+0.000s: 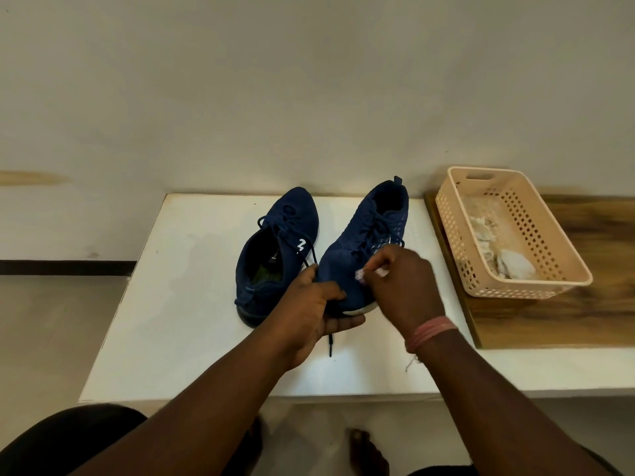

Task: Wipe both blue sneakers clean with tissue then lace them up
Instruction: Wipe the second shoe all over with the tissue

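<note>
The left hand point(311, 310) grips the toe of the right sneaker point(364, 249), thumb on top. At its 3 o'clock, the right hand point(403, 286) pinches a white tissue point(369, 273) against the upper. The left sneaker point(275, 249), at 9 o'clock, shows a small white mark, unreadable. Both sit on a white table point(165, 321). At 2 o'clock, a beige basket point(536, 283) holding tissues rests on a wooden board point(584, 321); a plain wall point(309, 80) is behind.

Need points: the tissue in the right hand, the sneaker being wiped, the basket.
tissue point(360, 274), head view, the crumpled end showing at the fingertips
right sneaker point(364, 231), head view, laced upper
basket point(531, 293), head view, near rim
</note>
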